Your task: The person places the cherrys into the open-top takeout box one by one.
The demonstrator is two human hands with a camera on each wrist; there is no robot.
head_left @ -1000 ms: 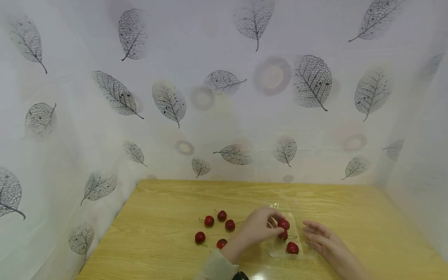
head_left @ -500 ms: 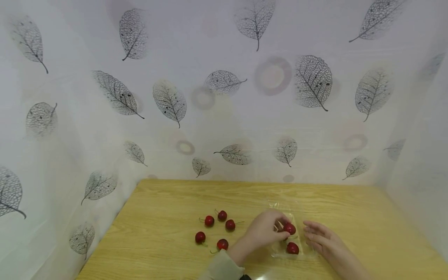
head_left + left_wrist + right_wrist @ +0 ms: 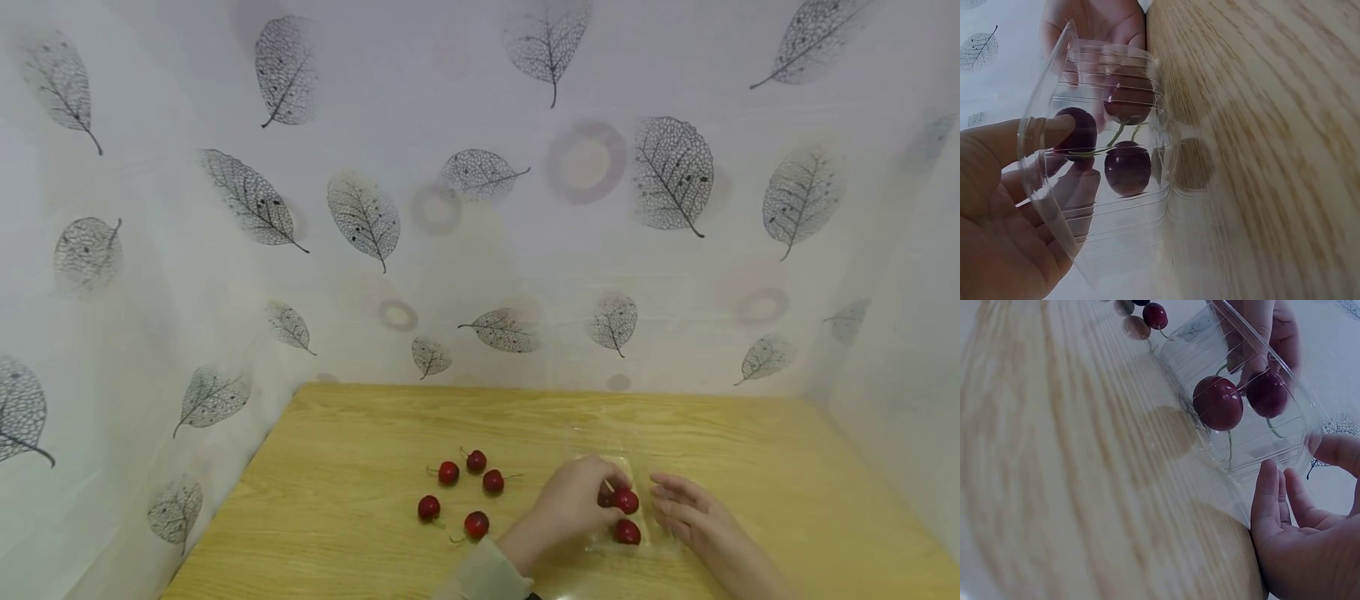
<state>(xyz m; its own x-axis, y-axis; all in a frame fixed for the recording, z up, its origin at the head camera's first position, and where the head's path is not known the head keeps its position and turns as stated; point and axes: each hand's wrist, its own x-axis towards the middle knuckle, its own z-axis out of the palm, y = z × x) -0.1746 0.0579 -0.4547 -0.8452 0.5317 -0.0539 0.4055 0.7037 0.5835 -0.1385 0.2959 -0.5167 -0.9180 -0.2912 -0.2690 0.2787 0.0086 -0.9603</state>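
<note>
My left hand reaches into a clear plastic box and pinches a dark red cherry between thumb and fingers. The held cherry is over the box's inside. Through the wall, the left wrist view shows two more cherries lying in the box, one nearer cherry and one farther cherry, with green stems. My right hand stays at the box's right side, fingers fairly straight. In the right wrist view its thumb meets the box's rim and its fingertips lie at the wall.
Several loose cherries with stems lie on the wooden table left of the box, among them a near cherry beside my left forearm and a leftmost cherry. A leaf-patterned sheet encloses the table's back and sides.
My left hand has moved rightward and a little nearer in the box, carrying the held cherry towards the near cherry. The right hand has kept its place.
</note>
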